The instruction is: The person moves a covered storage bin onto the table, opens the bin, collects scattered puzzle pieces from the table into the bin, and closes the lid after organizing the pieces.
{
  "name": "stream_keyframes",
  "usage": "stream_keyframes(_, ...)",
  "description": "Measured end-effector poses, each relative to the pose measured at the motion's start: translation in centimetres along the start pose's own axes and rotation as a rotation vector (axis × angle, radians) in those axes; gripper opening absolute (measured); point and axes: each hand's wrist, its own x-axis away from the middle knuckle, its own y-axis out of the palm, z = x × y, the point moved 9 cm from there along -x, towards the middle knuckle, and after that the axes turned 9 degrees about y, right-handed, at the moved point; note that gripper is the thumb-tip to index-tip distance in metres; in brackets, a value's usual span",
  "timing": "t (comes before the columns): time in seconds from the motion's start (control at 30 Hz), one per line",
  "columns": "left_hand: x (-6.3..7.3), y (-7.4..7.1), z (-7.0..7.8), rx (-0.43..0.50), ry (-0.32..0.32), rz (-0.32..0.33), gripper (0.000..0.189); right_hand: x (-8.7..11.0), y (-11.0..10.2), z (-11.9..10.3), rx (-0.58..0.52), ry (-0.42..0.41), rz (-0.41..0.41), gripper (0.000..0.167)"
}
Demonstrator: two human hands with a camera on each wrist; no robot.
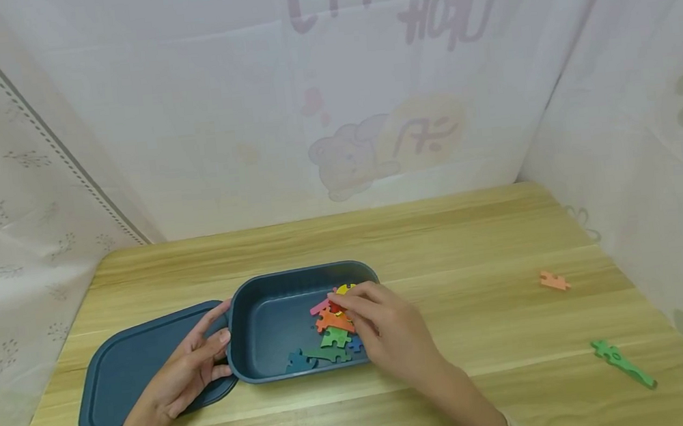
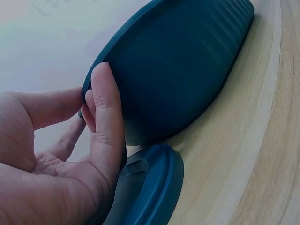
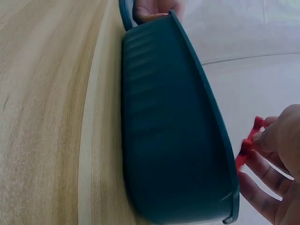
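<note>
A dark blue box (image 1: 269, 333) stands on the table, several colourful puzzle pieces gathered in its right part. My left hand (image 1: 187, 372) pinches the rim at the box's left end; the left wrist view shows thumb and fingers on either side of that edge. Over the right part of the box, my right hand (image 1: 393, 331) holds a red puzzle piece (image 3: 246, 149) between thumb and fingertips. Beneath it lie an orange puzzle piece (image 1: 335, 320), green puzzle pieces (image 1: 335, 337) and a teal puzzle piece (image 1: 300, 361). The right hand partly covers the pile in the head view.
The blue lid (image 1: 130, 363) lies on the wooden table (image 1: 462, 242) left of the box, partly under my left hand. Farther right are a light orange puzzle piece (image 1: 554, 280) and a long green puzzle piece (image 1: 624, 364). Patterned cloth (image 1: 233, 114) hangs behind the table.
</note>
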Motion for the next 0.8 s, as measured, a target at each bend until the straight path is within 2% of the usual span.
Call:
stream_keyframes(0.13, 0.0, -0.1, -0.1, -0.004, -0.005, 0.001, 0.063, 0.1, 0.1, -0.2, 0.01, -0.018, 0.001, 0.037)
stream_keyframes(0.47, -0.1, -0.3, -0.1, -0.042, -0.012, 0.007, 0.068, 0.4, -0.3, 0.3, 0.009, 0.009, -0.013, 0.028)
stream_keyframes(0.8, 0.0, -0.3, 0.0, -0.035, -0.014, 0.012, 0.063, 0.5, -0.9, 1.1, 0.042, 0.058, -0.06, 0.037)
